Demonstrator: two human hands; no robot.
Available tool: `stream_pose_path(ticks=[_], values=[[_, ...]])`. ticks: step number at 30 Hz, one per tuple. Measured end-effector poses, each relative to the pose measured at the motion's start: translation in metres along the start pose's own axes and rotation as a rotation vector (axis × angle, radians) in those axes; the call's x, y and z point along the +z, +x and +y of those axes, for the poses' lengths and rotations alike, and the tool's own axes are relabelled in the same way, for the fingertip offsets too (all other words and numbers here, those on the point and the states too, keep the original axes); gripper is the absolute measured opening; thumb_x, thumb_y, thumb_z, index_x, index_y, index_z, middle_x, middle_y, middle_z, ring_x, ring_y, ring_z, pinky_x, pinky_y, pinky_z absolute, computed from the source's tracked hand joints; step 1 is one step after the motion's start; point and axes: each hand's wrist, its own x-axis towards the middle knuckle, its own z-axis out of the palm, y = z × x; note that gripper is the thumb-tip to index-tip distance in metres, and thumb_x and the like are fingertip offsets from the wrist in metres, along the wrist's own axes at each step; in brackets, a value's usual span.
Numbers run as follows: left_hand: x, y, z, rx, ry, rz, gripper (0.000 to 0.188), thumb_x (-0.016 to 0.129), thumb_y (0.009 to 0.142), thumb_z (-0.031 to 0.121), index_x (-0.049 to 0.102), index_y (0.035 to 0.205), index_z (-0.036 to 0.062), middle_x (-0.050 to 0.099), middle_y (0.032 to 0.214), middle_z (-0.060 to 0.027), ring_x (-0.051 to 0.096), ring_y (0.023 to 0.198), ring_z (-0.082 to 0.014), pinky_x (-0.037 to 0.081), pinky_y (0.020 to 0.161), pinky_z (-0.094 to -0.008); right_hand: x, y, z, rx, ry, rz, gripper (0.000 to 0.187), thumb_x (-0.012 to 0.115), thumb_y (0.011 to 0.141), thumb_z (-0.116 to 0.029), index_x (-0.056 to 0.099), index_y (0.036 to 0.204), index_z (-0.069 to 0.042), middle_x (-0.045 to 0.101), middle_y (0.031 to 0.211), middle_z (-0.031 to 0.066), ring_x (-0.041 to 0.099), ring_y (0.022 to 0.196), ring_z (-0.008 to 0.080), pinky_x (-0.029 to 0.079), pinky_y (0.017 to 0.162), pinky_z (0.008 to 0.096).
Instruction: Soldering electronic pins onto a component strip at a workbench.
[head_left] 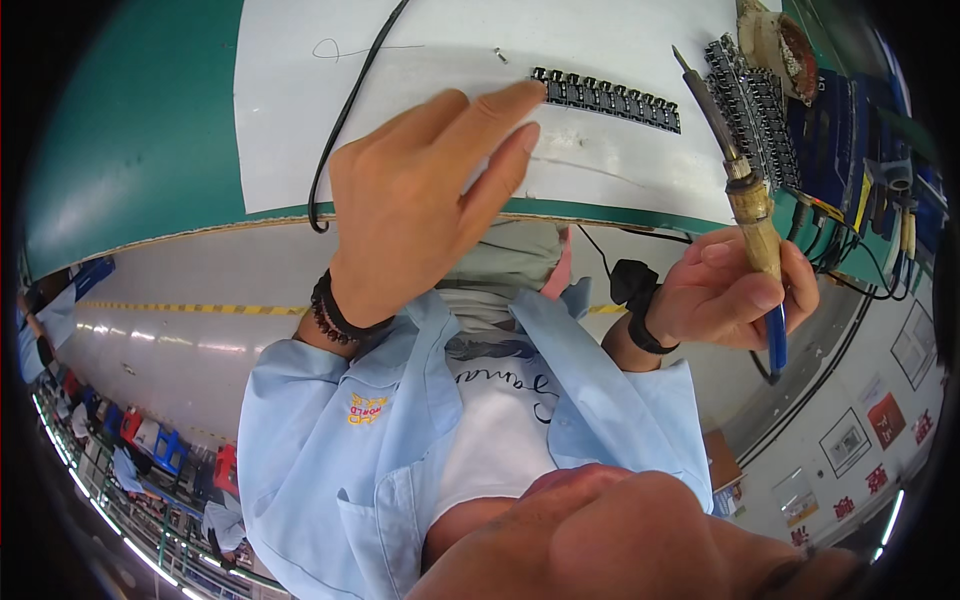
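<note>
Green desk (140, 150), white sheet (620, 30) over it; circuit-board strip (610, 101) on the sheet. Left grip (410, 185): thumb and forefinger spread, at the strip's left end. Right grip (715, 295) pinches a soldering iron (750, 205) (tip pointing away from the body). Pale floor (200, 272), yellow-striped line (200, 308).

From afar I'm watching a pale floor (200, 350) — a yellow striped line (200, 308) is crossing it — while framed pictures (845, 442) are hanging on a white wall (800, 437), strip lights (891, 518) glowing.
</note>
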Motion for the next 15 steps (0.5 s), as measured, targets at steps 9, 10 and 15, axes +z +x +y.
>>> stream_pose_path(ticks=[9, 10, 15], values=[[0.015, 0.007, -0.004, -0.112, 0.094, 0.052, 0.032, 0.079, 0.081, 0.007, 0.073, 0.112, 0.0124, 0.046, 0.056, -0.0002, 0.041, 0.046, -0.0089, 0.033, 0.045, -0.0242, 0.002, -0.003, 0.008, 0.029, -0.041, 0.026, 0.048, 0.06, 0.099, -0.044, 0.049, 0.103, 0.002, 0.055, 0.058, 0.0122, 0.051, 0.039, 0.0127, 0.041, 0.036, 0.0224], [0.015, 0.007, -0.004, -0.089, 0.139, 0.032, 0.033, 0.08, 0.08, 0.007, 0.073, 0.112, 0.0132, 0.045, 0.056, 0.0001, 0.041, 0.047, -0.0085, 0.033, 0.045, -0.0242, 0.001, -0.003, 0.01, -0.002, -0.028, 0.027, 0.047, 0.06, 0.099, -0.043, 0.049, 0.103, 0.003, 0.055, 0.057, 0.012, 0.052, 0.039, 0.0125, 0.041, 0.035, 0.0221], [0.013, 0.007, -0.004, -0.123, 0.094, 0.002, 0.033, 0.081, 0.079, 0.008, 0.074, 0.111, 0.0133, 0.044, 0.054, 0.0011, 0.04, 0.046, -0.0087, 0.033, 0.045, -0.025, 0.0, -0.003, 0.01, 0.001, 0.051, -0.101, 0.044, 0.061, 0.1, -0.04, 0.05, 0.103, 0.004, 0.056, 0.057, 0.013, 0.055, 0.04, 0.013, 0.042, 0.035, 0.0217]])
